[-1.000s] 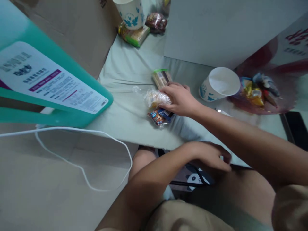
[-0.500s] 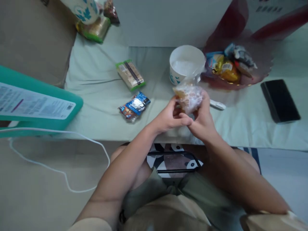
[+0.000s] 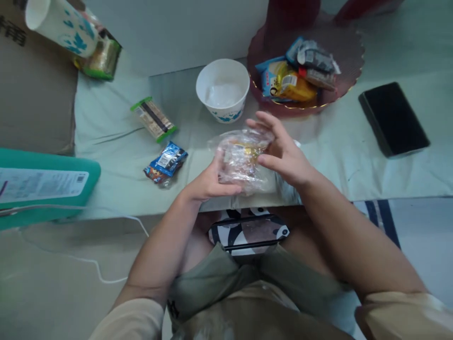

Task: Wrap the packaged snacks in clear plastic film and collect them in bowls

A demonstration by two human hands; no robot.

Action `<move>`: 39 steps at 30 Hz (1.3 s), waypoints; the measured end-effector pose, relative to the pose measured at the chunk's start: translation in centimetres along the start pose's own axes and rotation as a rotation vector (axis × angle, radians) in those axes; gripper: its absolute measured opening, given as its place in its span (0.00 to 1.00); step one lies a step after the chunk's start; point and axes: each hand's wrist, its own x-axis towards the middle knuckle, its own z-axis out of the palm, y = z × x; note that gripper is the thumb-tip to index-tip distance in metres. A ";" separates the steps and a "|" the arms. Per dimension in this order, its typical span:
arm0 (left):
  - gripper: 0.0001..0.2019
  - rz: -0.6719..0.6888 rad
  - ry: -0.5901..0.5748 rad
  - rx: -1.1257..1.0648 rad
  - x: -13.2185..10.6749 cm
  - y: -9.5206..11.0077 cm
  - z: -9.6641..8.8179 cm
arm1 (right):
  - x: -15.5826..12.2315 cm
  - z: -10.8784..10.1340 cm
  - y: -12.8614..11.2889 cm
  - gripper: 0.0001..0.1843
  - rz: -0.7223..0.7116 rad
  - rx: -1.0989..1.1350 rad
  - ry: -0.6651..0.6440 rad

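Observation:
A crinkled clear plastic bag point(image 3: 244, 163) with something yellowish and pale inside lies between my hands, over the front edge of the cloth-covered table. My left hand point(image 3: 210, 182) is closed around its left side, thumb below. At the bag's right side, my right hand point(image 3: 283, 151) has its fingers spread, and the thumb tip touches or nearly touches the plastic. What exactly is inside cannot be made out through the glare. A white paper cup with blue leaf prints point(image 3: 226, 114) stands just behind the bag, its mouth upward.
Left of the cup lie a green-ended wrapped snack point(image 3: 154, 119) and a blue snack packet point(image 3: 167, 163). A reddish scalloped bowl point(image 3: 350, 71) holds several packets. A black phone-like slab point(image 3: 394, 120) lies right. A teal container point(image 3: 90, 174) and a tipped cup point(image 3: 67, 28) are left.
My hands have moved apart, and the right hand has opened away from the bag. The bag has shifted left and looks more spread out. The camera view has turned.

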 end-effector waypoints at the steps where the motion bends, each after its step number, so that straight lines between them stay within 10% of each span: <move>1: 0.56 0.020 0.009 0.037 0.1 0.0 0.2 | 0.2 0.1 -0.2 0.43 -0.031 0.004 -0.042; 6: 0.49 0.211 0.063 0.088 0.7 -0.8 0.6 | -0.6 1.4 -1.9 0.17 -0.125 -0.152 -0.063; 17: 0.23 0.348 0.341 0.226 0.6 -1.5 -1.2 | -0.9 3.3 -1.1 0.18 -0.060 -0.376 0.063; 21: 0.22 0.305 0.189 0.231 0.5 -1.0 -1.1 | -0.1 4.0 -0.2 0.12 -0.010 -0.421 0.186; 34: 0.33 0.269 0.505 0.050 -0.3 -0.1 -2.1 | -1.8 -1.3 0.8 0.19 0.142 -1.035 0.343; 39: 0.31 0.334 0.538 0.084 -0.1 -0.5 -2.4 | -1.7 0.1 -0.6 0.12 0.164 -0.924 0.375</move>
